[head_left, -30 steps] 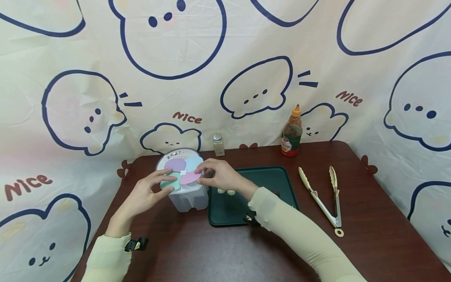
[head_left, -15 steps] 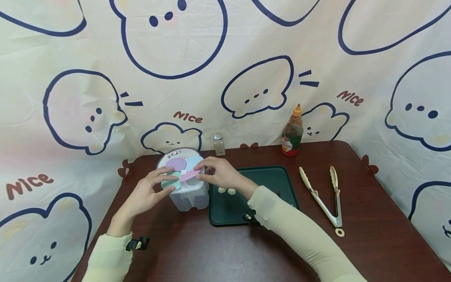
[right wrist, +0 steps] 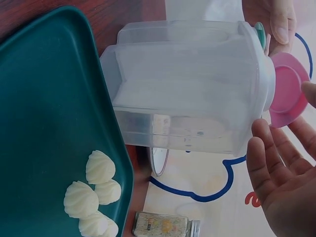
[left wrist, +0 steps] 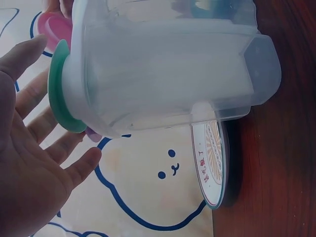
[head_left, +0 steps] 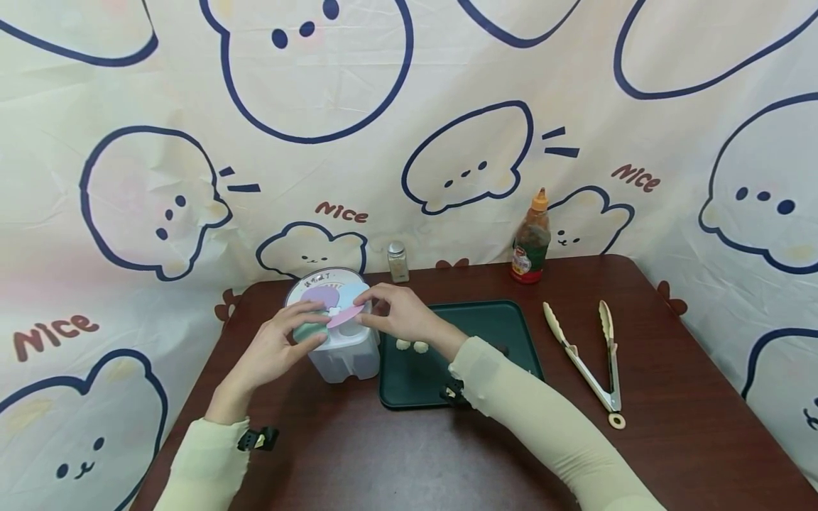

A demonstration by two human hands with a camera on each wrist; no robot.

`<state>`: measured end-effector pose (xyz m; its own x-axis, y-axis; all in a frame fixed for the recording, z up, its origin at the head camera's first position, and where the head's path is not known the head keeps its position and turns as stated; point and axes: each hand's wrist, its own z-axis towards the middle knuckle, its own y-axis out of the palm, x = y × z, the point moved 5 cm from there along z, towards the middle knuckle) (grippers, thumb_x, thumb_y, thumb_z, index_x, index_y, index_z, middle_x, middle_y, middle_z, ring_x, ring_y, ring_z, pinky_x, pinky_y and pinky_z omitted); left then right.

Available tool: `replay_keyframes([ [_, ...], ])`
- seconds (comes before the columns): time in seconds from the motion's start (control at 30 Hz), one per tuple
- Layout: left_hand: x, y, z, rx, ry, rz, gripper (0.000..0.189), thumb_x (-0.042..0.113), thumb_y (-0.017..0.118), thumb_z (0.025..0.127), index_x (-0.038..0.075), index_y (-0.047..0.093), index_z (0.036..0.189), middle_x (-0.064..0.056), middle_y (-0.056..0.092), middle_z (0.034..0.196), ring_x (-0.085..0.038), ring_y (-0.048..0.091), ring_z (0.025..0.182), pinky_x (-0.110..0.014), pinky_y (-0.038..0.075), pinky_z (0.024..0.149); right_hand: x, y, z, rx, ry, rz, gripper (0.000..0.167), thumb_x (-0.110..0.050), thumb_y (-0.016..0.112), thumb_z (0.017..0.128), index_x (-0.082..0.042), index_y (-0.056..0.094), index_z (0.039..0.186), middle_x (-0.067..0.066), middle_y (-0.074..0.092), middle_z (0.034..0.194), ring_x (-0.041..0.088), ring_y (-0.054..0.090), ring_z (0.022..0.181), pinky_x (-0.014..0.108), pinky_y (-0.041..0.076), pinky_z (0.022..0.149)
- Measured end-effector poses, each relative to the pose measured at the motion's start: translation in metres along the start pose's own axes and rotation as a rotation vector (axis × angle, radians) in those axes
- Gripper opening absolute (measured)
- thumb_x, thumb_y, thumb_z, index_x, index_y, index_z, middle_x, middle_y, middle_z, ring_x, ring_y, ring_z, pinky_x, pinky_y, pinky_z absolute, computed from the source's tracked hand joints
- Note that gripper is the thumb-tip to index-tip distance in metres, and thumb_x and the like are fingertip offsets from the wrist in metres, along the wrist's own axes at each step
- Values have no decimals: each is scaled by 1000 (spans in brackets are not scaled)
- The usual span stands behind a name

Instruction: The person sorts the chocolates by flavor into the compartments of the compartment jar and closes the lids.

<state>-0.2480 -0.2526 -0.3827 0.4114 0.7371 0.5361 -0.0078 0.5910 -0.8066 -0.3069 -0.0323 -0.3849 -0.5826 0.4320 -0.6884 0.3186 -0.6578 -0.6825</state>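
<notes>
A translucent plastic storage box (head_left: 348, 362) stands upright at the left of the table, with several coloured flap lids on top. My right hand (head_left: 405, 312) pinches the edge of the pink flap lid (right wrist: 286, 89), which is tilted up from its round opening. Over the left side of the box top lies my left hand (head_left: 271, 348), fingers spread and fairly straight, fingertips at the green flap lid (left wrist: 59, 94) and beside the pink one. The purple flap lid (head_left: 322, 294) and the light blue flap lid (head_left: 353, 291) lie flat behind. The green one is partly covered by the left hand.
Right of the box, a dark green tray (head_left: 486, 323) holds several small white buns (right wrist: 101, 167). A patterned plate (left wrist: 210, 168) stands behind the box. Farther back are a seasoning shaker (head_left: 397, 262) and a sauce bottle (head_left: 530, 245). Splayed tongs (head_left: 610, 383) lie at the right.
The pink flap lid has been lifted from nearly flat to a steeper tilt by the right hand. My left hand has shifted a little right, toward the pink lid.
</notes>
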Motion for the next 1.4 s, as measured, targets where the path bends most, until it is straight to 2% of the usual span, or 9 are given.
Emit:
replay_keyframes([
  [0.2,1,1,3,11,-9,0,33,33,70,93,23,69,124,-7,55,146,-36,38,141,-72,31,108,0,-1,0,3,5,3,32,-37,70,93,-23,68,122,-2,66,110,11,61,91,20,53,76],
  [0.4,0,3,4,24,-20,20,32,32,70,93,21,70,123,-8,56,144,-36,40,139,-71,35,106,1,-1,0,0,6,-6,32,-37,70,93,-23,68,122,-2,66,109,10,61,91,20,53,77],
  [1.03,1,6,7,32,-72,38,34,40,69,93,20,71,120,-9,57,143,-36,39,139,-74,25,109,1,-4,-2,-10,13,-23,32,-37,67,96,-24,66,125,-2,68,114,9,62,93,21,54,79],
  [1.2,0,5,7,39,-72,31,33,40,67,94,21,71,120,-9,57,143,-36,39,139,-73,25,110,3,-8,-5,-15,30,9,35,-38,65,96,-26,63,129,0,68,119,10,63,95,23,55,79],
  [1.4,0,5,7,46,-74,13,32,39,66,95,21,72,120,-9,57,143,-35,39,140,-71,27,110,9,-16,-11,15,37,11,36,-38,66,96,-25,63,129,-3,67,125,10,64,97,28,55,81],
])
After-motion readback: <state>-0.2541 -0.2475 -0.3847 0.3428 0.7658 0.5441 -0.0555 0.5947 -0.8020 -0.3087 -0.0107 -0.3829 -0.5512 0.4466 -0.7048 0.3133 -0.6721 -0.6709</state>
